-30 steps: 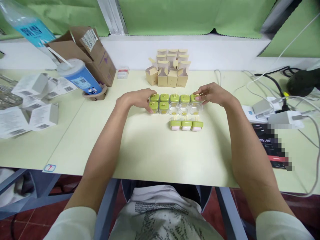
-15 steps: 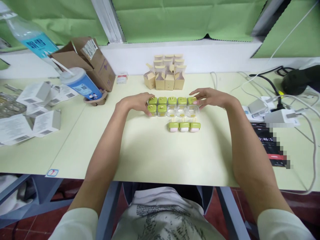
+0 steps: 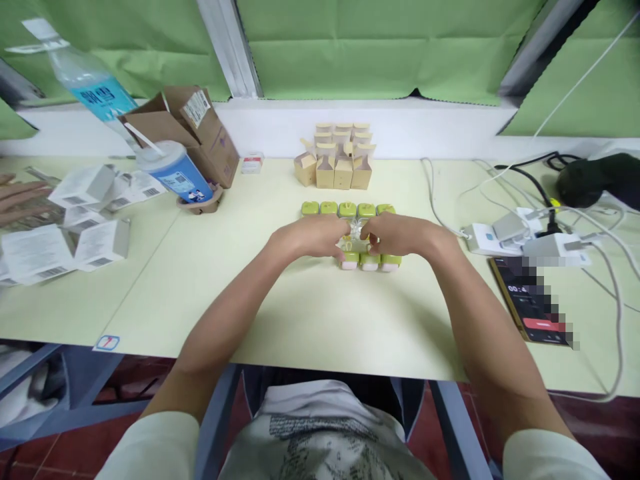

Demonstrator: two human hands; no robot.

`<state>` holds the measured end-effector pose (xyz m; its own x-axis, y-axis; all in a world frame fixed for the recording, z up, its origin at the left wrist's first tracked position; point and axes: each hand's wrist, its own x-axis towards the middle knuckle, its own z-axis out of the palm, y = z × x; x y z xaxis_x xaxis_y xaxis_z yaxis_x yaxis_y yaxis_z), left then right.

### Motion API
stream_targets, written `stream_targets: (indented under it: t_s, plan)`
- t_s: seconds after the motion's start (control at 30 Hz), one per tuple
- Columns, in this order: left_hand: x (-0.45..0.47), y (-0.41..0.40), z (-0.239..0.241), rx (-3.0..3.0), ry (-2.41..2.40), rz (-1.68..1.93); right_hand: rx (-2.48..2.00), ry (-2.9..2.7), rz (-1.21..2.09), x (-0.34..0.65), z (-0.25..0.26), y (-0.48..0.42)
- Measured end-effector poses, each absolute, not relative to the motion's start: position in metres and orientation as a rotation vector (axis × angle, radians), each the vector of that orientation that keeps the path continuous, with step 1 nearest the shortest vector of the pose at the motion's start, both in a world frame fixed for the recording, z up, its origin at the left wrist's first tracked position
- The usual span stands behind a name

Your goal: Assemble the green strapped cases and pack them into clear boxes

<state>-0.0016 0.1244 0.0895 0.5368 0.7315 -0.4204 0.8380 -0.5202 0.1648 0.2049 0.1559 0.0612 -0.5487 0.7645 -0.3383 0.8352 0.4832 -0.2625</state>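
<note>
A row of small green-lidded jars [image 3: 347, 209] stands on the pale table [image 3: 310, 313]. Nearer me lie three green lids [image 3: 369, 261] on pink bases. My left hand [image 3: 311, 237] and my right hand [image 3: 395, 235] meet over the middle of the second row, fingers curled. Between their fingertips shows a clear lidless jar [image 3: 356, 230], and both hands pinch it. The hands hide the other jars of that row.
Small tan cartons [image 3: 336, 163] are stacked at the back. A cardboard box [image 3: 193, 130], a blue cup [image 3: 175, 172] and a water bottle [image 3: 93, 90] stand left, by white boxes [image 3: 97, 241] and another person's hand [image 3: 17, 200]. Right: cables [image 3: 540, 193], adapters, a phone [image 3: 533, 300].
Both hands left the ends of the jar block and came together at its middle, closing on a clear jar. The camera tilted up a little.
</note>
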Motion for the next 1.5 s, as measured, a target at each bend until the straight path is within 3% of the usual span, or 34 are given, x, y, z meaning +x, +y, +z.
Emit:
stream_targets:
  t_s: [0.23,0.47,0.8,1.5]
  plan:
    - [-0.004,0.13,0.084,2.378,1.284,-0.392,1.312,2.505,-0.57,0.203,0.074,0.152]
    - [-0.046,0.154,0.092,2.504,1.423,0.051,1.548,2.863,-0.577,0.24,0.092,0.169]
    - [-0.084,0.186,0.066,2.249,1.591,-0.335,1.587,3.052,-0.629,0.212,0.062,0.181]
    - [-0.084,0.194,0.053,2.242,1.518,-0.312,1.55,2.906,-0.28,0.191,0.054,0.174]
